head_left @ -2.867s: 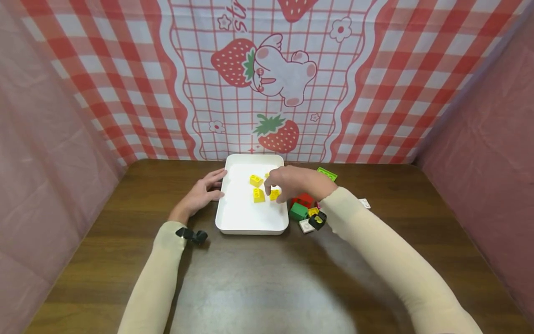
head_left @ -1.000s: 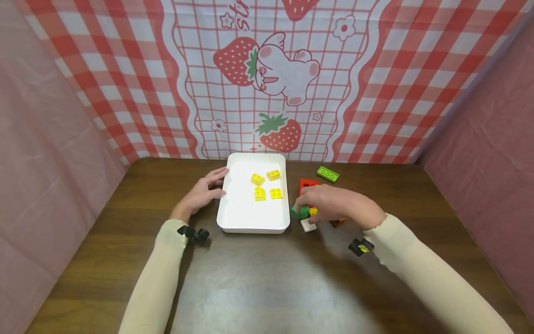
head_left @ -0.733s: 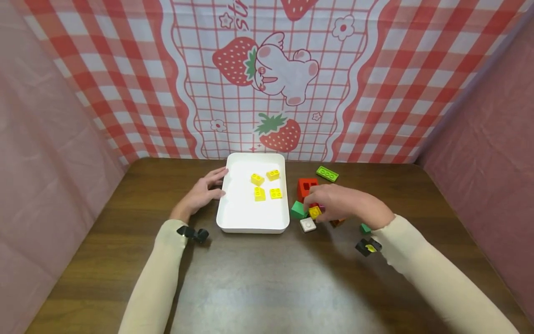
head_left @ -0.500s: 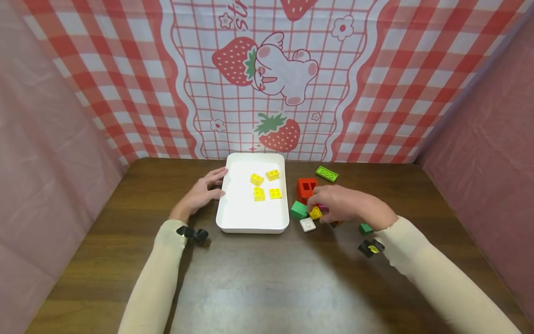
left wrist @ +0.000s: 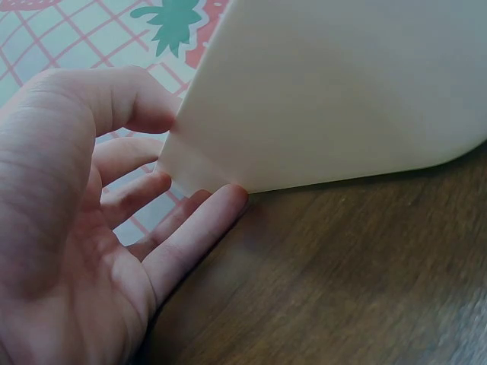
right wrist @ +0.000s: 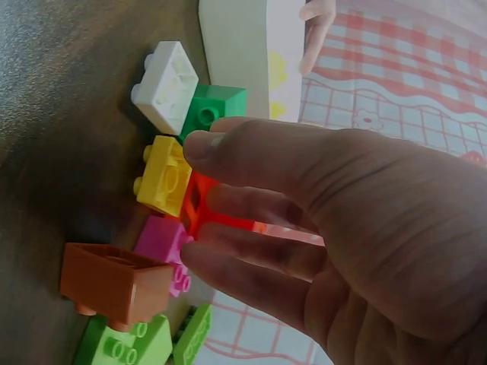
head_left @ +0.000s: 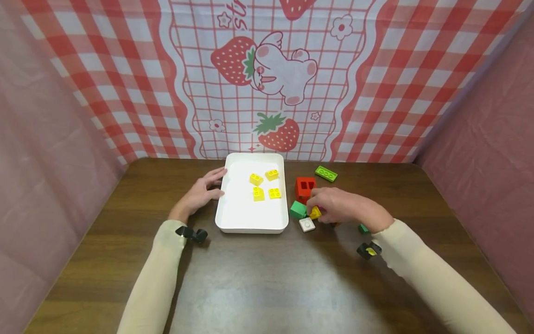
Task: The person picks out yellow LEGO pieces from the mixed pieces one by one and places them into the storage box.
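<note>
My left hand [head_left: 201, 192] rests at the left side of a white tray [head_left: 238, 218], fingers spread and fingertips touching its rim and outer wall. In the left wrist view the thumb and fingers [left wrist: 194, 236] lie against the wall. On the right, my right hand [head_left: 335, 205] reaches down into a pile of toy building bricks. Its thumb [right wrist: 204, 144] is at the edge of a yellow brick [right wrist: 163, 176], with the other fingers apart beyond it; no firm hold shows. Beside that brick are a green brick [head_left: 298, 209], a white brick [head_left: 307, 225] and a red brick [head_left: 306, 188].
Several yellow bricks [head_left: 258, 194] lie inside the tray. A magenta brick [right wrist: 161, 239], a brown brick [right wrist: 114, 281] and a light green brick [right wrist: 125, 342] lie under the right hand. A lime plate [head_left: 326, 174] lies behind the pile, near the checked cloth [head_left: 379, 93].
My right hand has left the tray, where a yellow brick now stays, and gone right to the pile. Lately its fingers have lowered around the other yellow brick, which looks tilted. My left hand stays put.
</note>
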The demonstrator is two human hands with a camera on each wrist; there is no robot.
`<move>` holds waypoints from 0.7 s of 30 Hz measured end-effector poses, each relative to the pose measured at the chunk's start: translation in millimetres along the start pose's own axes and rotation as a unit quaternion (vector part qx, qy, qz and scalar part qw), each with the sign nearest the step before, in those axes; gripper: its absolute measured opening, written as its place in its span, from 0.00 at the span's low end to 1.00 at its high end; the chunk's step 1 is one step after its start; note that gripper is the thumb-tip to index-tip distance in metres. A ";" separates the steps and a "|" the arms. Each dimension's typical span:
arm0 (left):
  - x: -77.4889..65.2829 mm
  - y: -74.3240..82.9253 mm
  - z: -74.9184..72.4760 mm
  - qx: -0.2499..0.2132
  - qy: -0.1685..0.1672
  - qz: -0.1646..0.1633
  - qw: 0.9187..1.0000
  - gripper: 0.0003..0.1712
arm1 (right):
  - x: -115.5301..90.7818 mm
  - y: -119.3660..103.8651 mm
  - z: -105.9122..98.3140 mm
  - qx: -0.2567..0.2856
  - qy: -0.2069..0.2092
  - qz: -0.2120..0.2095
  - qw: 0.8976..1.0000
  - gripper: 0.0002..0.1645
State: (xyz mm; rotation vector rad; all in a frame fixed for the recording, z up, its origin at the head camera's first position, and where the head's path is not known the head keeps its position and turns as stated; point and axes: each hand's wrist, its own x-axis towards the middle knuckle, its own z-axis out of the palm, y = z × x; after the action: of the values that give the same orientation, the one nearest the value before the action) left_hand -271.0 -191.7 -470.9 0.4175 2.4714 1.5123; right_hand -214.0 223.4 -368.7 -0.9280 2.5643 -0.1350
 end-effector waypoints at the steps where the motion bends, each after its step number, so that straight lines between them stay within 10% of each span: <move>1: 0.4 -0.5 0.0 -0.001 0.000 -0.001 1.000 0.46 | 0.7 0.5 0.9 0.000 0.000 0.001 1.000 0.16; 21: -1.4 1.4 -0.7 0.005 -0.002 0.000 1.000 0.46 | 13.2 7.0 17.6 -0.042 0.027 -0.033 0.998 0.12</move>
State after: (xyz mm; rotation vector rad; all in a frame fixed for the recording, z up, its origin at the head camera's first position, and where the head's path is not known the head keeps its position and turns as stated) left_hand -269.7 -192.1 -469.2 0.4215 2.4774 1.4993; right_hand -220.1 221.3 -390.9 -1.0536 2.6067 -0.0723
